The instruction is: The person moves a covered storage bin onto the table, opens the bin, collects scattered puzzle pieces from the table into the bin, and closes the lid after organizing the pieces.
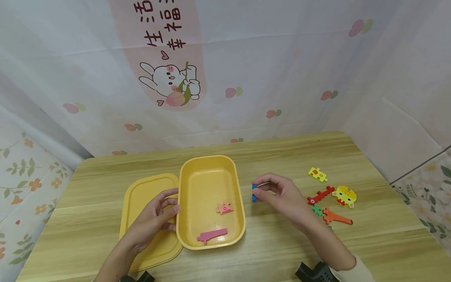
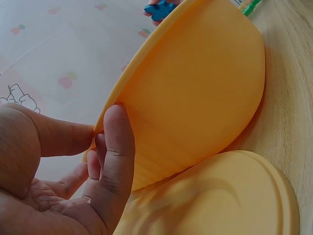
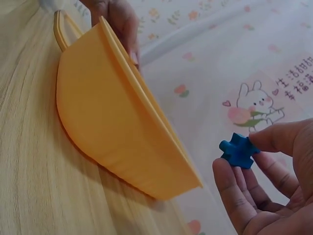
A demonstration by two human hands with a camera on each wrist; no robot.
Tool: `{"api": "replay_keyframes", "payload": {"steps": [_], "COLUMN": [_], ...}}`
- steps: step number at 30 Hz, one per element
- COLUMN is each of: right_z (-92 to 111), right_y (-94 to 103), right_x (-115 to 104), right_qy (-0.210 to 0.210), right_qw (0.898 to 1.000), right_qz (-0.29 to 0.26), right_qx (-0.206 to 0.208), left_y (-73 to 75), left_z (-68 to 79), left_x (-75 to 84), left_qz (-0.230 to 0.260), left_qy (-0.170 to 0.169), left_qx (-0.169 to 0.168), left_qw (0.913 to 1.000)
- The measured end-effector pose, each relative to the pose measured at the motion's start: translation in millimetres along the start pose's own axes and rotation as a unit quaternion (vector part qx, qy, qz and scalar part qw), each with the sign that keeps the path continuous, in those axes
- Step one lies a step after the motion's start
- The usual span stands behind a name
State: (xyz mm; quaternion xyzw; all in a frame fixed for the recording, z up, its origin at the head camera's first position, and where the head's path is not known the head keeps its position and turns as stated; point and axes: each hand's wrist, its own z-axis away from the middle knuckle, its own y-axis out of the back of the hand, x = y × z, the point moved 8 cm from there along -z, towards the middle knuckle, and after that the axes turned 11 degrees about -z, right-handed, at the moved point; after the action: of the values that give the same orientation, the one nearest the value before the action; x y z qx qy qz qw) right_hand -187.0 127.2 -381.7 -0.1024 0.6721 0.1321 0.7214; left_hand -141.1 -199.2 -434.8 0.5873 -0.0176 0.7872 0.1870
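Observation:
A yellow plastic box stands on the table with a pink puzzle piece and a peach puzzle piece inside. My left hand pinches the box's left rim between thumb and fingers, as the left wrist view shows closely. To the right of the box, my right hand holds a blue puzzle piece between thumb and fingertips, above the table and apart from the box.
A yellow lid lies left of the box, partly under my left arm. Over on the right lie a yellow puzzle piece, a red one, an orange one, green ones partly hidden, and a yellow animal-head piece.

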Motion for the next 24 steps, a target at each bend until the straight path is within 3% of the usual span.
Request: {"api": "replay_keyframes", "payload": {"steps": [24], "right_z": [5], "right_y": [-31.9], "right_x": [-6], "right_qy": [0.049], "right_qw": [0.998], "right_qz": [-0.002], "right_qx": [-0.045], "left_y": [-0.2], "left_z": [0.3], "left_x": [0.7], "left_qz": [-0.002], "left_qy": [0.001], "left_qx": [0.003], "left_qw": [1.0]}}
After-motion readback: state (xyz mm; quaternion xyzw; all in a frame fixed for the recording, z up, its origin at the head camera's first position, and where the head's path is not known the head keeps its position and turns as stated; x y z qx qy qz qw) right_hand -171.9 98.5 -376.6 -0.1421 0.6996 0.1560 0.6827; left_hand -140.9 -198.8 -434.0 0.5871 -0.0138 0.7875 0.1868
